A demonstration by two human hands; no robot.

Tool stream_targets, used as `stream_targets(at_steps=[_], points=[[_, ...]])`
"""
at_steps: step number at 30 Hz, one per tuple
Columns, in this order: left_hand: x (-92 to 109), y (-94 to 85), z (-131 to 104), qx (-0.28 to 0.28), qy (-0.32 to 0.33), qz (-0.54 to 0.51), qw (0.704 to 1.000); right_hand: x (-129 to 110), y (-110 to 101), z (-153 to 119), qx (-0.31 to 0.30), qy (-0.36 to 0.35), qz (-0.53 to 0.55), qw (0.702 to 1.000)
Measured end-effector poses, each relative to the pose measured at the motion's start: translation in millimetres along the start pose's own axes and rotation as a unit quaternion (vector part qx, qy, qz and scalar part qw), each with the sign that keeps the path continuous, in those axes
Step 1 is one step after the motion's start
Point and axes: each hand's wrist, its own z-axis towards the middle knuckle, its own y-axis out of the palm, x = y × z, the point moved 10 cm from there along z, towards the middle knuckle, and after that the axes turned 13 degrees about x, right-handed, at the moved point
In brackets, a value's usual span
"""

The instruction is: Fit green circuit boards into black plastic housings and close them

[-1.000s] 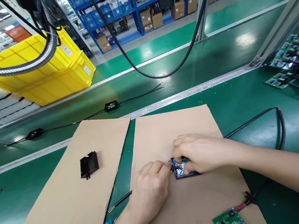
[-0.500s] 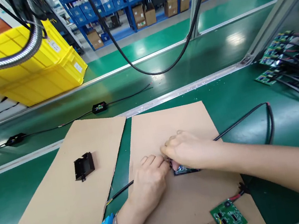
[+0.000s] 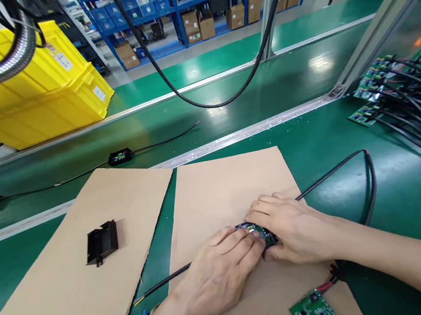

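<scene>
Seat the small rectangular green circuit board (image 3: 265, 232) in its black plastic case (image 3: 242, 225), on the right-hand brown cardboard sheet (image 3: 202, 202); judge this from the hands' placing. Take that case as the hub of the clock. At eight o'clock, see the bare left hand (image 3: 226, 265), laid over the near end of the work with fingertips down on the board; cannot tell whether pinching, with the thumb out of sight. At three o'clock, see the bare right hand (image 3: 292, 224), closed on the case between fingers at the far edge and thumb at the near edge.

Brace with the right, press evenly with the left, and load the bare edges rather than the raised components. If tilted, ease up and realign instead of forcing. Cannot confirm full seating under the covering fingers, so check all corners once uncovered.

Allow slack in the thin black cable with bared wire ends (image 3: 162, 282) at half past eight, and in the looped black cable (image 3: 328, 174) between two and three; probably joined to the board, though hidden at the joints. Avoid trapping any wire along the wall.

Leave undisturbed the open black plastic shell (image 3: 101, 243) at nine o'clock and the larger green circuit board with a red lead (image 3: 317, 314) at five, near the right forearm.
</scene>
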Motion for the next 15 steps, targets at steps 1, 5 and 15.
stream_targets(at_steps=[1,5,15], points=[[-2,1.3,0,-0.004,0.005,-0.004,1.000,0,0,1,-0.006,-0.002,0.007,1.000],[-8,-2.2,4,-0.027,0.012,-0.045,0.999,0,0,2,-0.028,-0.006,0.025,0.999],[-13,-4.8,6,0.017,-0.022,-0.100,0.995,26,-22,-11,-0.015,0.012,0.076,0.997]])
